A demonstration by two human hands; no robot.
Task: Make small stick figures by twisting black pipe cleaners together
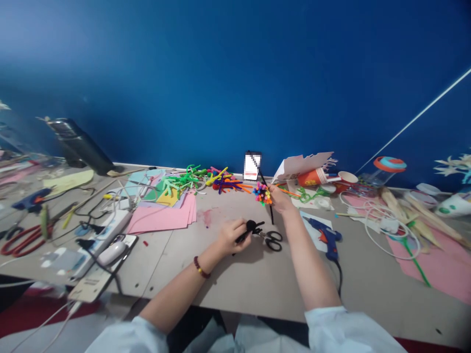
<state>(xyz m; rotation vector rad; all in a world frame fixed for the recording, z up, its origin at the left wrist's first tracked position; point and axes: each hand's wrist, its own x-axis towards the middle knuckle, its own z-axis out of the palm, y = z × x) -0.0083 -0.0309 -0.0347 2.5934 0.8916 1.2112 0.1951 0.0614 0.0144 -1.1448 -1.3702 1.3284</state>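
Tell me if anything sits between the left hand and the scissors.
Only the black pipe cleaner that the left hand itself holds; its curled end lies beside the scissors. Nothing else visible.

We see a big blue wall [235, 73] behind a grey table [228, 287]. A stack of pink paper [162, 219] lies on the left, with a heap of bright fuzzy sticks [206, 179] behind it. A phone [252, 165] stands by the wall. A blue glue gun [326, 239] lies on the right. Far left we see red scissors [18, 241], a white plug strip [106, 229] and a tipped black bottle [79, 144].
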